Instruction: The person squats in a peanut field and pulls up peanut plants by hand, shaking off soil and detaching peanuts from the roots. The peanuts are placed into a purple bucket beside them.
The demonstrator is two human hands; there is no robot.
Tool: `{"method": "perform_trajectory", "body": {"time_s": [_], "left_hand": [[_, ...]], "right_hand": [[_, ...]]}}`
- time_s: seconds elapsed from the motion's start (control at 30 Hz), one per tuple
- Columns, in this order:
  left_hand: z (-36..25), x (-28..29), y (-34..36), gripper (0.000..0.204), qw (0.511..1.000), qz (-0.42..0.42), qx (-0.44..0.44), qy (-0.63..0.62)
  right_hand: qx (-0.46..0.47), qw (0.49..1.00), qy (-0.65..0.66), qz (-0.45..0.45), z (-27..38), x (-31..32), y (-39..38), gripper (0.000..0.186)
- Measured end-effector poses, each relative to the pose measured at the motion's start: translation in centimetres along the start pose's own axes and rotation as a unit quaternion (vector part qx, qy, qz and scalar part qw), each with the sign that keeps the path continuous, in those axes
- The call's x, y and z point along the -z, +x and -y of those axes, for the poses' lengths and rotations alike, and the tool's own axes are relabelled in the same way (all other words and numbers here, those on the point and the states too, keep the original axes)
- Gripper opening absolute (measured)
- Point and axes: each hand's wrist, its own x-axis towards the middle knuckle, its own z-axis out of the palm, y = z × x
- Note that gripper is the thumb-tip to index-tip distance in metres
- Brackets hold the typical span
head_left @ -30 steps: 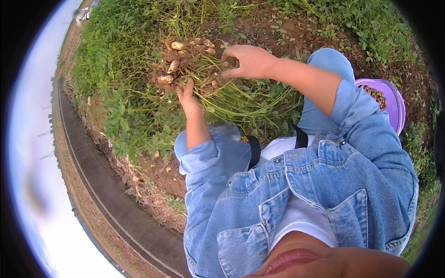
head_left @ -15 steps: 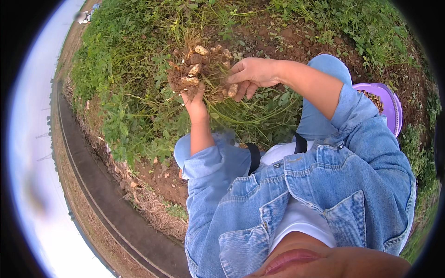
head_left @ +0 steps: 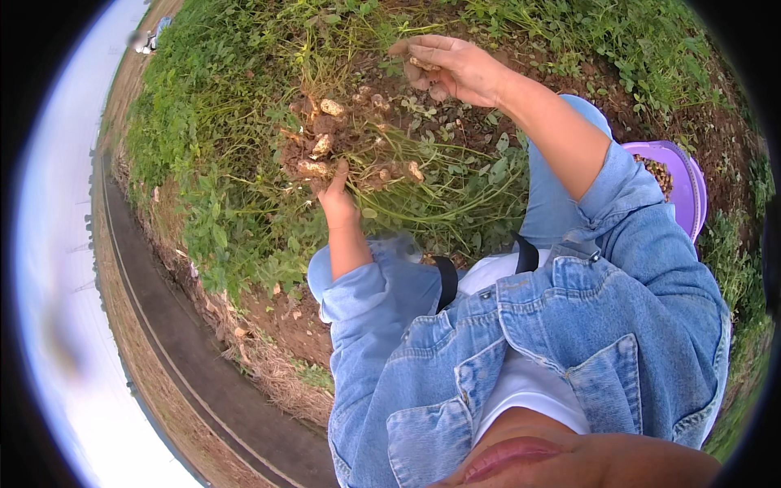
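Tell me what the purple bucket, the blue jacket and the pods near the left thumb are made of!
Purple bucket: probably plastic, smooth-looking, with even colour and a thin rim. Blue jacket: likely denim, matte, with faded patches and stitched seams. Pods: seemingly dry plant shell, dull, pale between clinging soil.

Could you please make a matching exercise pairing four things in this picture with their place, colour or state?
Things:
1. Left hand
2. Purple tub
3. Right hand
4. Jacket

Descriptions:
A. At the person's right side
B. Blue denim
C. Holding the soil-covered root clump
D. Holding a pod, apart from the clump

Pairs: 1-C; 2-A; 3-D; 4-B
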Motion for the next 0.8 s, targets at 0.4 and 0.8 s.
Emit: {"method": "perform_trajectory", "body": {"time_s": [0.4,0.8], "left_hand": [[4.0,4.8,2.6,0.041,0.989,0.118,-0.088,0.007],[5.0,6.6,3.6,0.040,0.976,0.171,-0.125,0.051]], "right_hand": [[0.027,0.859,-0.491,0.143,-1.6,-0.5,0.3,0.040],[0.106,0.876,-0.464,0.083,-1.8,1.4,0.1,0.037]]}}
